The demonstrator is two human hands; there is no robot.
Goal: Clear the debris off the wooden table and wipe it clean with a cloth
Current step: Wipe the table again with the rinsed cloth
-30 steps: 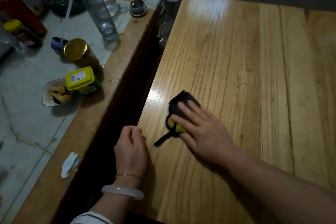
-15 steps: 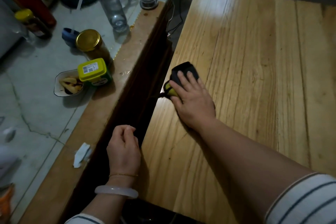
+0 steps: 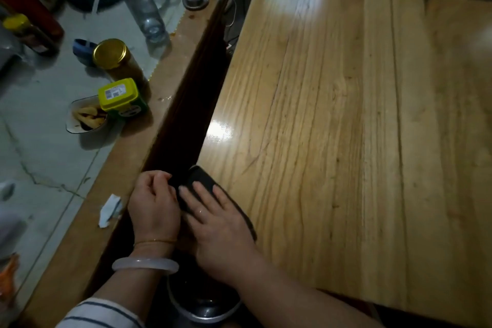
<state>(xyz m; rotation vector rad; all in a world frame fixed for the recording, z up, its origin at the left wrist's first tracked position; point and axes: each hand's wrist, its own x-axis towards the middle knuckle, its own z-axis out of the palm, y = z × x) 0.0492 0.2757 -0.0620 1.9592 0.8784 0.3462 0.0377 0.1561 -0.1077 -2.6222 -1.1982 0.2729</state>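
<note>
The pale wooden table (image 3: 346, 141) fills the right of the view, and I see no loose debris on its glossy top. A dark cloth (image 3: 198, 177) lies at the table's left edge, close to the near corner. My right hand (image 3: 221, 226) presses flat on it with straight fingers and covers most of it. My left hand (image 3: 154, 202) hovers in the gap just left of that edge, right beside the cloth. Its fingers are curled and nothing shows in them.
A dark gap (image 3: 186, 104) separates the table from a cluttered counter on the left. The counter holds a gold-lidded jar (image 3: 110, 53), a yellow-lidded tub (image 3: 118, 93), a small dish of food (image 3: 85, 117), a clear bottle (image 3: 141, 0) and a paper scrap (image 3: 109, 210). A round metal container (image 3: 202, 306) sits below my wrists.
My right hand has slid the cloth back along the table's left edge toward me, until it lies next to my left hand. My left hand has stayed at the edge with curled fingers.
</note>
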